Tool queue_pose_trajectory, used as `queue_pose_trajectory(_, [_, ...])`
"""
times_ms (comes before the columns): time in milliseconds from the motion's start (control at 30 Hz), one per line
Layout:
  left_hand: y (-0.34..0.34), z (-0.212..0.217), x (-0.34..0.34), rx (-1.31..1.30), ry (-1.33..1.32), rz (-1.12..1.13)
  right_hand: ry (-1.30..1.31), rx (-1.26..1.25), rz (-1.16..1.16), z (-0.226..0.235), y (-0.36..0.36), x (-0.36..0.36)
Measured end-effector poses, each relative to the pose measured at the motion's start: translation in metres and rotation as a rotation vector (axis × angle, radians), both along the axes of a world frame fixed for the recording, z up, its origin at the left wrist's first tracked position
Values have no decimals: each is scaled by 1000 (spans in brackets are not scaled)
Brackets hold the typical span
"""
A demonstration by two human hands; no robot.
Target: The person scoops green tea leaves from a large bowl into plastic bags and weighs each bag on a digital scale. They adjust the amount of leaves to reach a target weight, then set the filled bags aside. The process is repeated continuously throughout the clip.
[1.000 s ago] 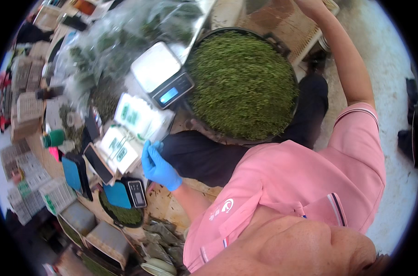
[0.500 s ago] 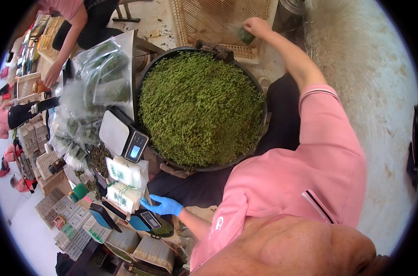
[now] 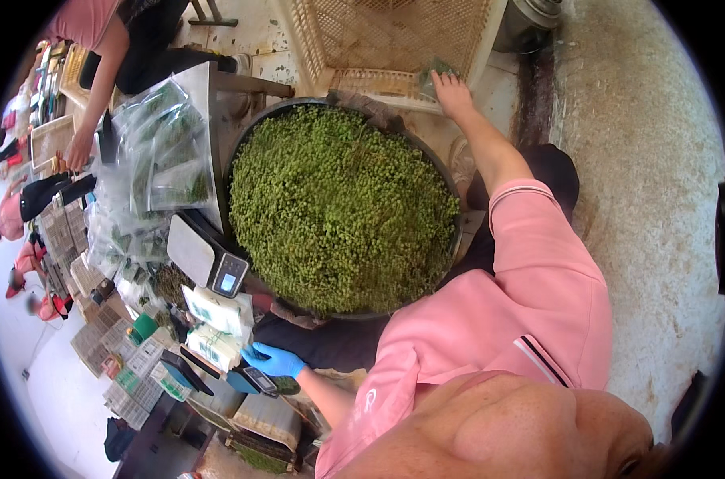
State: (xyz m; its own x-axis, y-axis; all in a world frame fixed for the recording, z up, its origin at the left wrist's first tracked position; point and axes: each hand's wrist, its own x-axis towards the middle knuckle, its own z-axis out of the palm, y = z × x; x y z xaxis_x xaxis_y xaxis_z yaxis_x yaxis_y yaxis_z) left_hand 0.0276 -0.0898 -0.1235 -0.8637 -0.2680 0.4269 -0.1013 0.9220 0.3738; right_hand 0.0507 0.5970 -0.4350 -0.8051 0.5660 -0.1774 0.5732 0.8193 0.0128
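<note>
My right hand [image 3: 453, 94] is stretched out to the far crate, its fingers extended at a small clear bag of green sprigs [image 3: 431, 70]. That bag lies in the near corner of the beige plastic crate [image 3: 314, 32]. My left hand [image 3: 275, 361], in a blue glove, is open with its fingers apart beside a stack of flat printed plastic bags [image 3: 216, 349]. Its fingertips are at the stack's edge; whether they touch it I cannot tell. Between my hands stands a wide dark tub [image 3: 452, 257] heaped with small green sprigs [image 3: 342, 211].
A digital scale [image 3: 193, 249] sits left of the tub, beside a table with several filled clear bags [image 3: 167, 152]. A second scale [image 3: 255, 382] is near my left hand. A co-worker's arm [image 3: 91, 112] reaches in at the upper left. A metal bucket [image 3: 530, 24] stands right of the crate.
My right hand has come down and its fingers have straightened at the small bag, now at the crate's near corner. My left hand has stayed beside the bag stack.
</note>
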Motion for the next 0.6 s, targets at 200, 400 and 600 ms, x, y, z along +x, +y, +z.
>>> queue_pose_trajectory(200, [17, 2, -5, 38, 35, 23, -50, -260, -14, 19, 34, -3])
queue_pose_trajectory(400, [19, 2, -3, 224, 143, 21, 137, -295, -42, 143, 30, -34])
queue_pose_trajectory(600, [42, 24, -27, 147, 307, -161, 651, -239, 11, 292, -16, -4])
